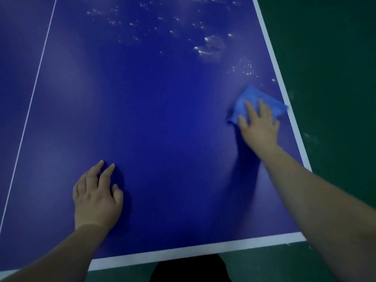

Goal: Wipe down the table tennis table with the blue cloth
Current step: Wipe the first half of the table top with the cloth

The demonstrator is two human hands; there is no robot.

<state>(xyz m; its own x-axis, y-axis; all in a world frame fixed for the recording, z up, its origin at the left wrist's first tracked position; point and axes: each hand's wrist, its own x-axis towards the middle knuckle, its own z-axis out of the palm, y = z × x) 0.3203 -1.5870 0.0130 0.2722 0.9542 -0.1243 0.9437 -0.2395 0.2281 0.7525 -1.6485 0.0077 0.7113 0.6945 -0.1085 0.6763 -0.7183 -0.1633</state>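
The dark blue table tennis table [158,123] fills most of the view, with a white border along its right and near edges. A crumpled blue cloth [258,98] lies near the right edge. My right hand [259,125] presses flat on the cloth with straight fingers. My left hand [97,194] rests on the bare table surface nearer to me, fingers spread and slightly bent, holding nothing. White specks and wet smears [209,45] dot the tabletop beyond the cloth.
A thin white centre line [30,102] runs down the table at the left. Dark green floor [329,68] lies past the right edge and below the near edge. Dark clothing [189,269] shows at the bottom.
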